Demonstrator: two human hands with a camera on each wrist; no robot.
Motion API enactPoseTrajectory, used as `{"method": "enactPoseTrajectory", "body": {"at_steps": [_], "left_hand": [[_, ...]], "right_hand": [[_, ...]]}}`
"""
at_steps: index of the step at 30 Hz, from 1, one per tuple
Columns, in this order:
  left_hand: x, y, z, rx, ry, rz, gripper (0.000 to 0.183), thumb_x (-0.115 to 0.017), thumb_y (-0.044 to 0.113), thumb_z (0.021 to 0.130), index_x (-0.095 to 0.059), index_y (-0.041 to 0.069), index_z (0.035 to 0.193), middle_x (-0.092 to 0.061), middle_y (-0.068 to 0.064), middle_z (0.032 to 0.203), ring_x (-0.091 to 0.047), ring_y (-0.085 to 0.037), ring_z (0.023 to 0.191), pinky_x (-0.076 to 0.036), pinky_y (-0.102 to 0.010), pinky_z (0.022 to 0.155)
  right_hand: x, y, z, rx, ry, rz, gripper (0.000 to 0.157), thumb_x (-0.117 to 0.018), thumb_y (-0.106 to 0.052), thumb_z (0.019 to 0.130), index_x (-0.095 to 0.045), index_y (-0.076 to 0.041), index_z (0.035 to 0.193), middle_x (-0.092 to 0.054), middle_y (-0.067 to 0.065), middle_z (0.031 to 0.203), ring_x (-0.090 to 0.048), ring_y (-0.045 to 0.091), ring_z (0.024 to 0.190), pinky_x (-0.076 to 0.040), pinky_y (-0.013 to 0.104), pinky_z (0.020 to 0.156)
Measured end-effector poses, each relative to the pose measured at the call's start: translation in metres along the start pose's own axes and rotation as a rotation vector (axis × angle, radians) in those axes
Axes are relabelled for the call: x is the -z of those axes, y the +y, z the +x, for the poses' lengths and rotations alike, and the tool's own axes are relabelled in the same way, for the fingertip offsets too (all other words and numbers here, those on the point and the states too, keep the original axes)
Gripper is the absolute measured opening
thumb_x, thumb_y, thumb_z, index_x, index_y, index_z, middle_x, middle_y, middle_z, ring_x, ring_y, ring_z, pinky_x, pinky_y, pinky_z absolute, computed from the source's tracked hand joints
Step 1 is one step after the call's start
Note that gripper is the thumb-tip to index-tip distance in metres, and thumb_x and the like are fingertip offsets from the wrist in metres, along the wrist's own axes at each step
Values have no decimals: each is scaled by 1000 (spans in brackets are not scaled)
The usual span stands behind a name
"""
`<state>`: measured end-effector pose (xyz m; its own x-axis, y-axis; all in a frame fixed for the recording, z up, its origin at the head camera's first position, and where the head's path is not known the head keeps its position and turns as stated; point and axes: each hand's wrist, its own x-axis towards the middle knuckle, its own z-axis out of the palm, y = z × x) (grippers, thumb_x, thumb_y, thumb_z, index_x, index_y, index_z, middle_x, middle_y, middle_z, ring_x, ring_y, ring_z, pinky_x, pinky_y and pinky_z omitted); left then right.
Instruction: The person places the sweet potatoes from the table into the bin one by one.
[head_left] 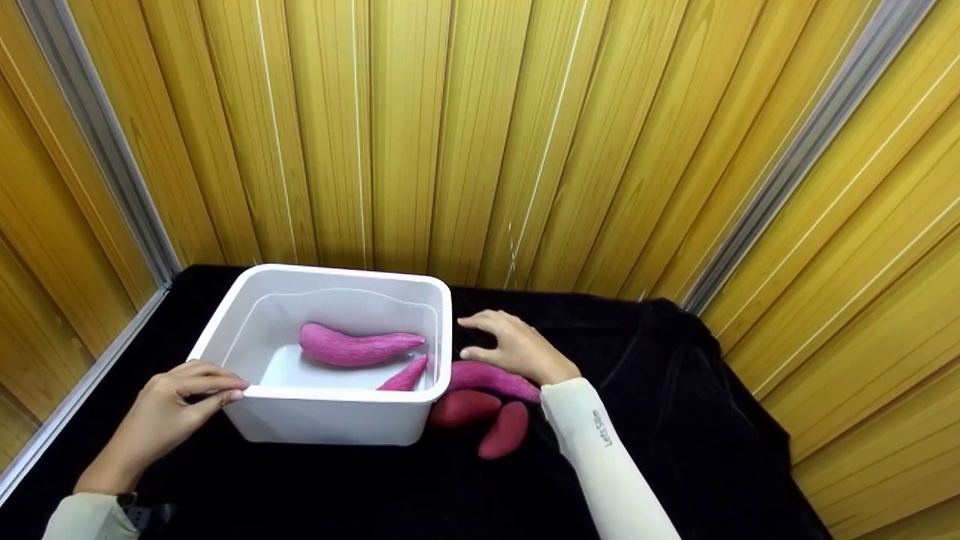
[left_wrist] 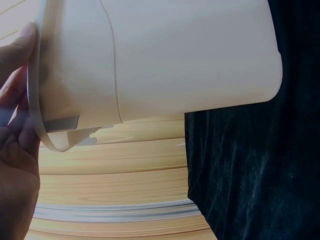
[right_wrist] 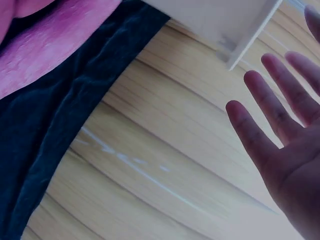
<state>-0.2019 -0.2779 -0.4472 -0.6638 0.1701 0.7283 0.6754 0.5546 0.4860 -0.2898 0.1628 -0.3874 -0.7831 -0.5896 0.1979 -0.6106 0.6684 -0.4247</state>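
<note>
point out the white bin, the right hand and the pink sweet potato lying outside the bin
White bin (head_left: 334, 420): head view, outer front wall
Right hand (head_left: 519, 347): head view, back of the hand
Pink sweet potato outside (head_left: 489, 378): head view, middle of its body

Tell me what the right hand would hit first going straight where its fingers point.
Most likely the white bin's right rim: the right hand points that way in the head view. Its height is unclear, so it might pass over instead.
</note>
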Motion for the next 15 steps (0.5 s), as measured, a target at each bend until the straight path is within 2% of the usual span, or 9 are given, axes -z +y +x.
{"method": "enactPoseTrajectory", "body": {"at_steps": [5, 15], "left_hand": [[0, -1, 0, -17, 2, -10, 40, -78, -22, 57, -78, 11, 80, -72, 3, 80, -58, 7, 84, -41, -1, 81], [0, 0, 1, -26, 0, -12, 41, -78, -23, 57, -78, 10, 81, -72, 3, 80, -58, 7, 84, -41, -1, 82]], "right_hand": [[-5, 15, -12, 23, -22, 29, 49, -73, -28, 86, -61, -8, 129, -62, 7, 127, -54, 26, 121, -41, 43, 107], [-18, 33, -29, -20, -79, 63, 50, -76, -29, 83, -63, -10, 127, -63, 5, 127, -53, 26, 123, -38, 45, 108]]}}
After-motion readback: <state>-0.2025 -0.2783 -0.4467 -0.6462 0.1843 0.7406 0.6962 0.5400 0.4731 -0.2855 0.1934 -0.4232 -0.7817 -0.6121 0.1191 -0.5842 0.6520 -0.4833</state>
